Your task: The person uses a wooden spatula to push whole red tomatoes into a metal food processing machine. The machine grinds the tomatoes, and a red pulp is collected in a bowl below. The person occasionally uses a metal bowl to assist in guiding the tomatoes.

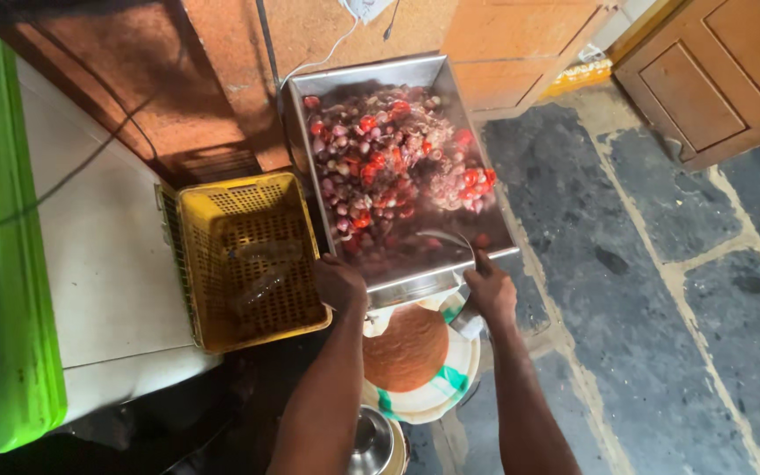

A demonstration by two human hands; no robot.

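Both hands, left hand (339, 283) and right hand (491, 293), grip the near rim of the steel tray (415, 281), whose length runs away from them.

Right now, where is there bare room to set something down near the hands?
Bare patches: the white top between green edge and yellow crate, and the stone floor right of the steel tray. Crowded: under the left hand and right hand, around the sack.
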